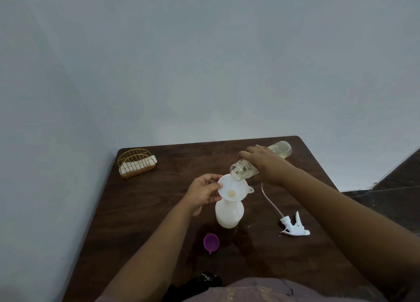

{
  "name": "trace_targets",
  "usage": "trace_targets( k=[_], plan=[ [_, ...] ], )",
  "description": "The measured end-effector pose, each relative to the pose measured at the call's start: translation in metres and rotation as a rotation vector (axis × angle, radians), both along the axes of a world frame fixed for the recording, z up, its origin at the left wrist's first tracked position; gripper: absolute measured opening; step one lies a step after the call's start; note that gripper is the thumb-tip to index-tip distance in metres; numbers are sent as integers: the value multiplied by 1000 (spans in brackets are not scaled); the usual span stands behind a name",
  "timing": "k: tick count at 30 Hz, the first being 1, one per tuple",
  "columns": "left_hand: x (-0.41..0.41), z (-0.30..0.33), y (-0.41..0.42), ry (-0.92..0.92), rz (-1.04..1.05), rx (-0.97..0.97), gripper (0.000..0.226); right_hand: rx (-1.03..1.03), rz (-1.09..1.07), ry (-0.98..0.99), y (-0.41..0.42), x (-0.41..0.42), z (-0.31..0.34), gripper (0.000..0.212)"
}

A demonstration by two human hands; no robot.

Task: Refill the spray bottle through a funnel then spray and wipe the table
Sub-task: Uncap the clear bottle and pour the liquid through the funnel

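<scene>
Two bare hands are seen over a dark wooden table (141,222) that fills the lower middle of the frame. A white spray bottle (229,214) is standing upright near the centre of the table, with its spray head removed. A white funnel (233,189) is set in the neck of this bottle, and a little pale liquid is gathered at the bottom of the funnel. The rim of the funnel is held on its left side by the left hand (203,193), the thumb and fingers being closed on the edge. A clear bottle (244,168) with yellowish liquid is gripped around its middle by the right hand (264,161), the fingers being wrapped over it. This bottle is tilted, with its open mouth lowered just above the upper right rim of the funnel and its base raised toward the upper right. The white spray head (295,226) with its thin tube is laid on the table to the right of the spray bottle, apart from it. A small purple cap (211,243) is placed just below the spray bottle. A gold wire holder (136,163) with white napkins is placed at the far left corner of the table.
</scene>
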State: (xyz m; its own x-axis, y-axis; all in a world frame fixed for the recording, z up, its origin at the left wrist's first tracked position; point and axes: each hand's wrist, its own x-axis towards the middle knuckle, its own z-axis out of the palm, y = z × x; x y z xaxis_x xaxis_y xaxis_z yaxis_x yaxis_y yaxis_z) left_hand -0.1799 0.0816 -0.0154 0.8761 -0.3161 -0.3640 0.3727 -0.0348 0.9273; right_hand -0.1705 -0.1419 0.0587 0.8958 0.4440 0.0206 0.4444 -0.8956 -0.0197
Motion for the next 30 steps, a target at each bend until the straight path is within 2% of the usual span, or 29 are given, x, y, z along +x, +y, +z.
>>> trace_targets(
  k=[30],
  plan=[
    [0, 5, -2, -35, 4, 51, 22, 2, -5, 14, 2, -2, 2, 55]
  ],
)
